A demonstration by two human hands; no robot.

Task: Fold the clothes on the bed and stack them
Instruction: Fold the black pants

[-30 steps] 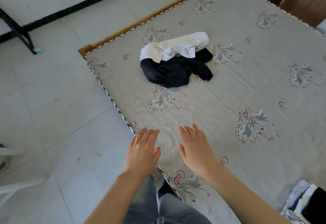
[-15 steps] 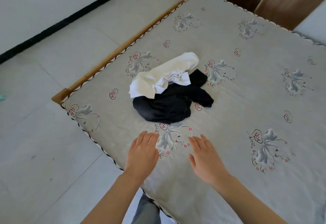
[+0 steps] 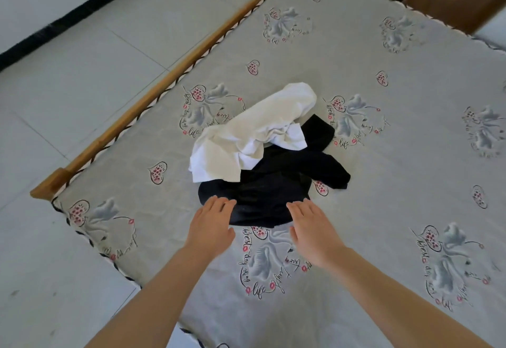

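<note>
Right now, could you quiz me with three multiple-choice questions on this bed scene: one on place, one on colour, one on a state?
1. Where does the white garment lie?
A. on the floor
B. partly on the black garment
C. under the mattress

2. How many garments are in the pile?
A. two
B. four
C. six

3. How are both hands?
A. clenched
B. gripping cloth
C. open, fingers straight

Answers: 1 B, its near edge overlaps the black one. 2 A, one white, one black. 3 C, the left hand and right hand reach flat, gripping nothing.
</note>
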